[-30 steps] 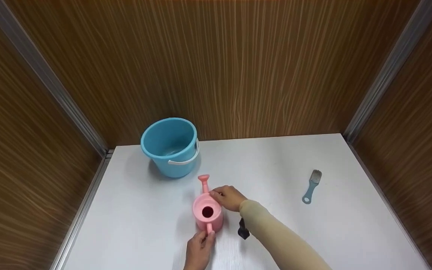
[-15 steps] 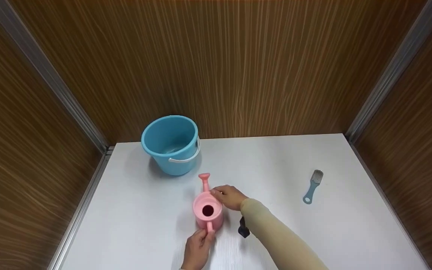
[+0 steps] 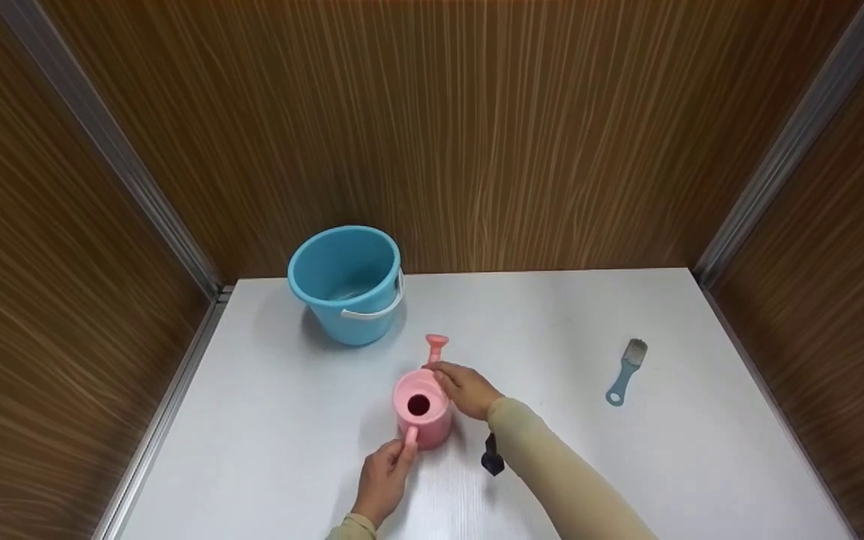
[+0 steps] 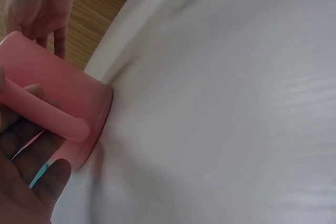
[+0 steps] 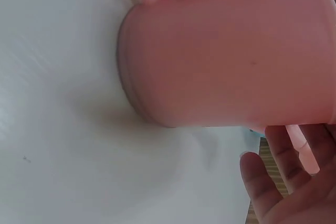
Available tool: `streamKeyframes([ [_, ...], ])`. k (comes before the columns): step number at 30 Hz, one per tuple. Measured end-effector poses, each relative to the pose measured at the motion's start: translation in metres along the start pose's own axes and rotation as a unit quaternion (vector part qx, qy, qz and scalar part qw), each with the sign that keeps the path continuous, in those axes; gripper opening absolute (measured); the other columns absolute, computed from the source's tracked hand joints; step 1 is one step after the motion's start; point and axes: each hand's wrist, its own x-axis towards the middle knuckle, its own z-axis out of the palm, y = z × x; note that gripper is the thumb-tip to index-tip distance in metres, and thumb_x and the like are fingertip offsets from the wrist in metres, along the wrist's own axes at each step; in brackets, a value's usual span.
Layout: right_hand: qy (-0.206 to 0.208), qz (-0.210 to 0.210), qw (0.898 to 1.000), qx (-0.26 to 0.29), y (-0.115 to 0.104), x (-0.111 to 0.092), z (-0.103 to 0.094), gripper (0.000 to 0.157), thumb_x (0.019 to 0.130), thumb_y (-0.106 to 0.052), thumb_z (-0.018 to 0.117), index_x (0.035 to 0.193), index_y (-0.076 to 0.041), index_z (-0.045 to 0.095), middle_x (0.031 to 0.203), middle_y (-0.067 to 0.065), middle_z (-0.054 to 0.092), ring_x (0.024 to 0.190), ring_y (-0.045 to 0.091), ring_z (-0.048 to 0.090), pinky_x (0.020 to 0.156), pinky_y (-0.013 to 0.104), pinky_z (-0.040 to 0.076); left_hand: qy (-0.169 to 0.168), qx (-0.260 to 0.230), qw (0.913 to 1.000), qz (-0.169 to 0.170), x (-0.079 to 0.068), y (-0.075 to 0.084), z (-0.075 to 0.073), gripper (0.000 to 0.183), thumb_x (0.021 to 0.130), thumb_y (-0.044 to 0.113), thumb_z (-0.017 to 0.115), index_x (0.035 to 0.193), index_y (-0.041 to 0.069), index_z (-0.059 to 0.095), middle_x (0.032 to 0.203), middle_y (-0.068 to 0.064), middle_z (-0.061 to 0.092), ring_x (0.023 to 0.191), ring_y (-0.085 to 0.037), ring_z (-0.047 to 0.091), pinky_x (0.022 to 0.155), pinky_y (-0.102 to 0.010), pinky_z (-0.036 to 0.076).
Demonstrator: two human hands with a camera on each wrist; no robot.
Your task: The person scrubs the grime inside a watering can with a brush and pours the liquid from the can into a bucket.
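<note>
A pink watering can is upright on the white table, spout pointing toward the back and handle toward the person. My left hand holds the loop handle, its fingers passing behind it in the left wrist view, where the handle shows close up. At the spout's base, my right hand grips the upper edge of the can, thumb on the near side. From the right wrist, the can's smooth wall fills the view, with the right hand's fingers beside the spout, partly hidden behind the can.
Behind and left of the can stands a blue bucket with a white handle. A small blue-handled brush lies on the right of the white table. Wood-patterned panels rise at the back and both sides.
The watering can has turned slightly clockwise and shifted a little away from the person. Its spout swung right, while the handle and left hand moved left. Both hands keep their hold.
</note>
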Motion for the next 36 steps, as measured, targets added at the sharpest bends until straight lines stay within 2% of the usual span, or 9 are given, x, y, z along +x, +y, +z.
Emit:
streamKeyframes([
  [5,0.002,0.015,1.000,-0.014,0.002,-0.004,-0.001,0.039,0.105,-0.033,0.036,0.140,-0.020,0.049,0.140,0.007,0.051,0.132,0.032,0.043,0.107,0.052,0.030,-0.021,-0.005,0.9998,-0.005,0.006,-0.002,-0.006,0.047,0.099,0.048,0.045,0.095,0.007,0.068,0.081,0.001,0.062,0.073,-0.010,0.051,0.068,-0.028,0.043],
  [9,0.004,0.011,1.000,-0.025,0.004,-0.007,-0.003,0.040,0.106,-0.033,0.034,0.140,-0.018,0.047,0.140,0.010,0.051,0.131,0.034,0.043,0.106,0.053,0.030,-0.030,-0.011,0.9995,-0.002,0.010,-0.003,-0.008,0.047,0.100,0.047,0.045,0.097,0.007,0.069,0.091,-0.006,0.067,0.078,-0.011,0.055,0.073,-0.031,0.045],
  [16,0.008,0.013,1.000,-0.025,0.009,-0.013,-0.007,0.041,0.106,-0.032,0.035,0.142,-0.015,0.044,0.140,0.012,0.050,0.132,0.034,0.042,0.107,0.052,0.030,-0.057,-0.041,0.9972,-0.026,0.019,0.000,-0.011,0.053,0.100,0.050,0.040,0.096,0.004,0.065,0.096,-0.009,0.066,0.089,-0.018,0.059,0.081,-0.036,0.045],
  [21,0.019,0.018,0.999,-0.020,0.012,-0.016,-0.010,0.040,0.106,-0.034,0.035,0.141,-0.017,0.044,0.142,0.012,0.049,0.134,0.033,0.039,0.108,0.052,0.028,-0.064,-0.066,0.9952,-0.033,0.025,0.004,-0.014,0.057,0.100,0.053,0.039,0.094,0.001,0.062,0.096,-0.012,0.064,0.094,-0.024,0.058,0.086,-0.040,0.043],
  [26,0.024,0.026,0.999,-0.015,0.015,-0.018,-0.011,0.037,0.105,-0.034,0.035,0.139,-0.021,0.045,0.141,0.008,0.049,0.135,0.030,0.039,0.109,0.050,0.028,-0.069,-0.063,0.9950,-0.035,0.031,0.003,-0.015,0.057,0.099,0.054,0.038,0.097,0.004,0.063,0.098,-0.010,0.064,0.097,-0.020,0.058,0.090,-0.042,0.042],
  [30,0.027,0.029,0.999,-0.020,0.015,-0.020,-0.012,0.035,0.105,-0.034,0.036,0.136,-0.020,0.045,0.140,0.007,0.050,0.134,0.028,0.039,0.109,0.048,0.028,-0.080,-0.062,0.9941,-0.038,0.037,0.004,-0.018,0.057,0.099,0.056,0.038,0.100,0.006,0.065,0.101,-0.010,0.065,0.101,-0.024,0.058,0.091,-0.043,0.042],
  [33,0.028,0.033,0.999,-0.028,0.017,-0.022,-0.015,0.034,0.105,-0.035,0.035,0.135,-0.020,0.044,0.140,0.006,0.050,0.134,0.027,0.040,0.109,0.048,0.028,-0.095,-0.062,0.9928,-0.039,0.043,0.005,-0.019,0.058,0.098,0.057,0.038,0.101,0.006,0.065,0.103,-0.010,0.065,0.103,-0.027,0.057,0.092,-0.044,0.041],
  [36,0.026,0.042,0.998,-0.039,0.019,-0.025,-0.017,0.035,0.105,-0.038,0.035,0.135,-0.021,0.043,0.141,0.006,0.048,0.135,0.027,0.039,0.109,0.048,0.029,-0.114,-0.047,0.9915,-0.043,0.048,0.006,-0.021,0.058,0.098,0.058,0.037,0.101,0.007,0.065,0.104,-0.007,0.064,0.103,-0.024,0.055,0.093,-0.044,0.039],
])
